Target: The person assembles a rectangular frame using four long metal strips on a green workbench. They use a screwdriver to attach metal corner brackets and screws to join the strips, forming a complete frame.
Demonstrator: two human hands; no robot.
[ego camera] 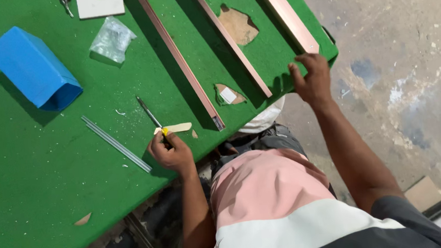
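Roughly by size, largest first:
Surface: green felt surface (37, 168), torn in spots.
Strips: three long pink moulding strips; my right hand (311, 79) rests fingers spread, grip open, on the table edge just below the rightmost strip (285, 16). Stiff, light, probably easily scratched; I'd lift it by both edges near the middle.
Knife: my left hand (171, 152) has its grip closed on a thin knife (150, 113), blade pointing away, beside a small wooden chip (177, 127).
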